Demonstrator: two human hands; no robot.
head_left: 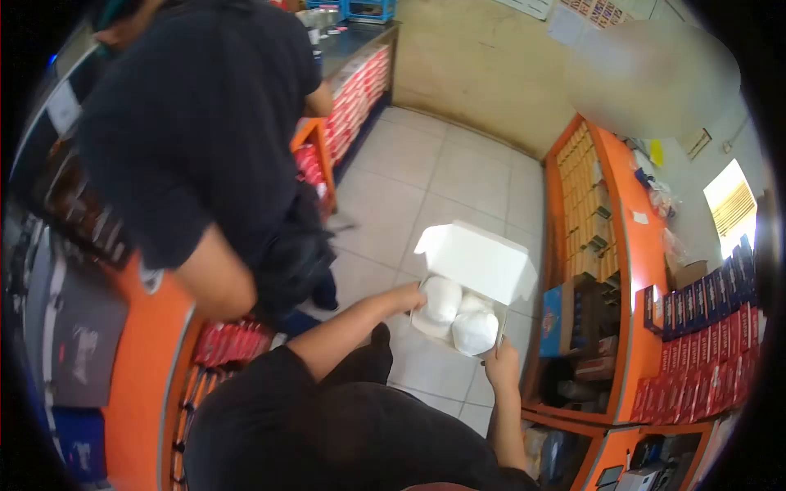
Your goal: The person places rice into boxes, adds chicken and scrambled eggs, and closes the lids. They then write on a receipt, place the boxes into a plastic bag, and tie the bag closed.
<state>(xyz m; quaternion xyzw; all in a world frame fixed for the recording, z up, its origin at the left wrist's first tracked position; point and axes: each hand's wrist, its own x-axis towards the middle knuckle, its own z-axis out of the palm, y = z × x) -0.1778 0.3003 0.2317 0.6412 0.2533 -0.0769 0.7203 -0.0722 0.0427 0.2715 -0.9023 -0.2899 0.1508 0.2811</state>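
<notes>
An open white cardboard box (477, 261) is held in front of my body, its lid folded back away from me. Inside it lie rounded white wrapped items (475, 331), side by side. My left hand (408, 298) grips the box's left side. At the near right corner, my right hand (501, 355) is closed on the box edge. The fingers of both hands are partly hidden by the box.
A person in dark clothes (205, 123) stands close on the left beside an orange counter (139, 352). Orange shelving (626, 237) with stacked red and blue boxes (704, 335) runs along the right. Tiled floor (397, 196) lies ahead.
</notes>
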